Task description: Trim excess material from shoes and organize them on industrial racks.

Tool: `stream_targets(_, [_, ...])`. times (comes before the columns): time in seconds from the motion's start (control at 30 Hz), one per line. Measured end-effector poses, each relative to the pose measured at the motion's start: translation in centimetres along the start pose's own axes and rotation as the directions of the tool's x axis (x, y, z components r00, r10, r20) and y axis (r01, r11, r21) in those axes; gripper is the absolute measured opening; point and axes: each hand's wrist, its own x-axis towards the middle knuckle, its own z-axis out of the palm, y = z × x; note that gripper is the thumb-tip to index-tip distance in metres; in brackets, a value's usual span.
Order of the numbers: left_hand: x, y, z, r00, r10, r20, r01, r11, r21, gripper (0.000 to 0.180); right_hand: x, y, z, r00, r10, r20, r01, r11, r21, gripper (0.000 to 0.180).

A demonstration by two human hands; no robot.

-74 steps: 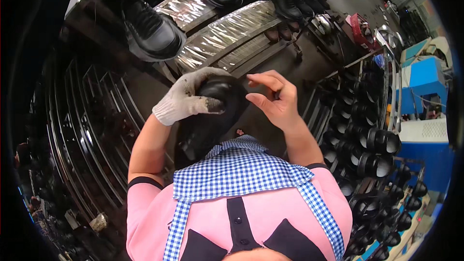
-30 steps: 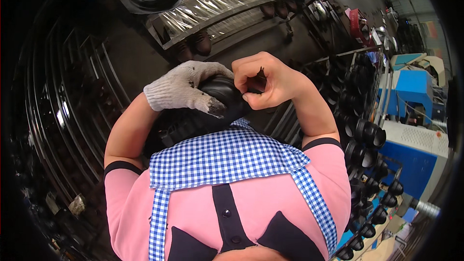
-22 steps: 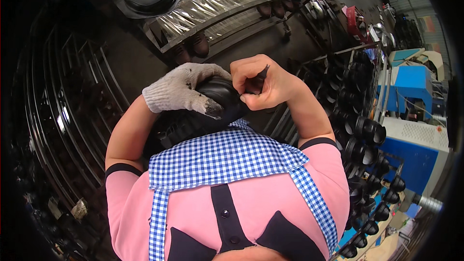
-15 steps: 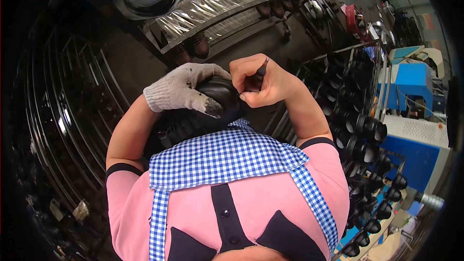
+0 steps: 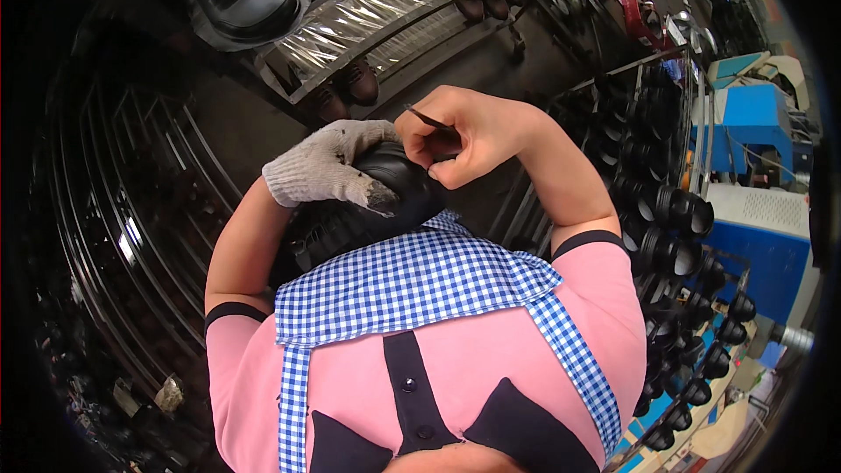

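My left hand (image 5: 322, 165), in a pale knitted glove with dark worn fingertips, is wrapped around a smooth black leather shoe (image 5: 392, 177) in front of my chest. Its thumb presses on the near side of the shoe. Bare and curled at the shoe's right side, my right hand (image 5: 477, 133) grips a thin dark tool (image 5: 427, 118), whose narrow end sticks out above the fist. The tool's other end is hidden behind my fingers. A blue-and-white checked apron (image 5: 412, 276) lies just below the shoe.
Ahead stands a metal rack (image 5: 399, 22) with shiny plastic-covered shelves and dark shoes. A black shoe (image 5: 245, 4) sits at upper left. Metal rails (image 5: 131, 228) line the left. Racked black shoes (image 5: 670, 250) fill the right, before a blue machine (image 5: 758, 123).
My right hand has shifted left, closer to my left hand, and turned, so the tool now slants leftward. The left hand keeps its hold on the shoe.
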Motion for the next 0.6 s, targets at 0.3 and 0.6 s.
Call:
stream_targets(0.3, [-0.1,-0.1,-0.4,0.999,-0.007,-0.033,0.007,1.0,0.001,0.073,-0.5,0.0,0.7,0.99,-0.043,-0.132,0.038,0.999,-0.039,0.011])
stream_targets(0.6, [0.0,0.1,-0.6,0.998,-0.05,-0.036,0.051,0.998,0.031,0.075,-1.0,1.5,1.4,0.969,-0.102,-0.226,0.111,0.993,0.026,0.009])
